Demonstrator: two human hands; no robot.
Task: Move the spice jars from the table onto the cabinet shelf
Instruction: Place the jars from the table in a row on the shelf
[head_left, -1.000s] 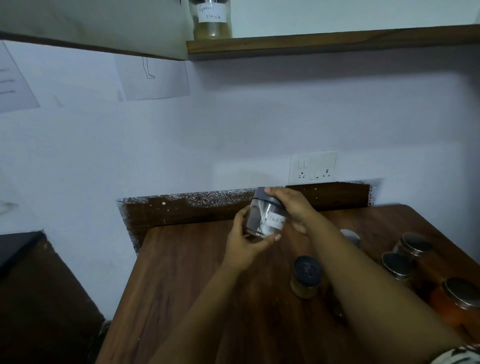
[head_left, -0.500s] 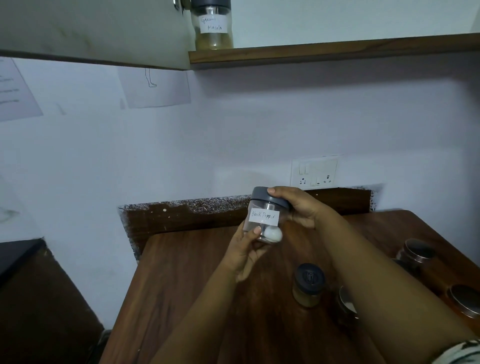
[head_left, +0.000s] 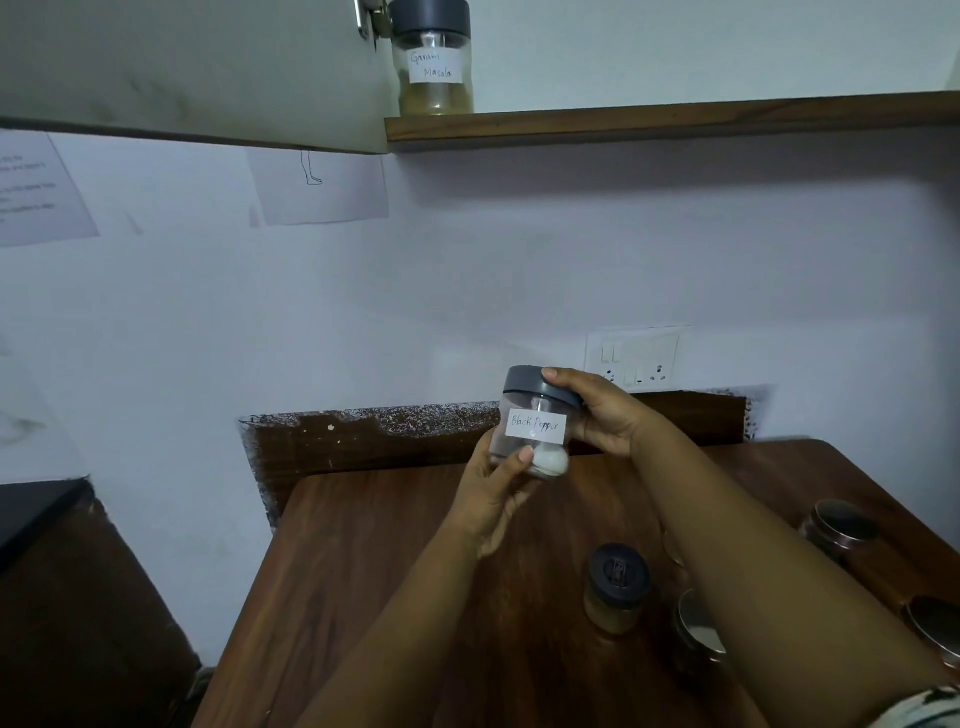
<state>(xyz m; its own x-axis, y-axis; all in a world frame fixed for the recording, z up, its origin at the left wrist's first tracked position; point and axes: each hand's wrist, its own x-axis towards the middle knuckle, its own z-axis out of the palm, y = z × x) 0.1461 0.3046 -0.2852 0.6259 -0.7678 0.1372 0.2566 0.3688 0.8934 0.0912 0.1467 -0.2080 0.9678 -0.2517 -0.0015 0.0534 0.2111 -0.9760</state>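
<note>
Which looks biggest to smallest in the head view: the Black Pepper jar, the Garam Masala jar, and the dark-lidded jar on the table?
1. Black Pepper jar, held by both hands, and Garam Masala jar on the shelf: alike, and its top is cropped, so unranked.
2. Dark-lidded jar on the table: smallest.

Black Pepper jar (head_left: 535, 426) was held above the table (head_left: 374, 561), left hand (head_left: 493, 499) under it, right hand (head_left: 602, 415) on its lid | Garam Masala jar (head_left: 434, 62) stood on the cabinet shelf (head_left: 675, 117) (at its left end) | four more jars stood on the table's right part, one (head_left: 618, 587) left of the right forearm | socket plate (head_left: 636, 358) was on the wall behind.
</note>
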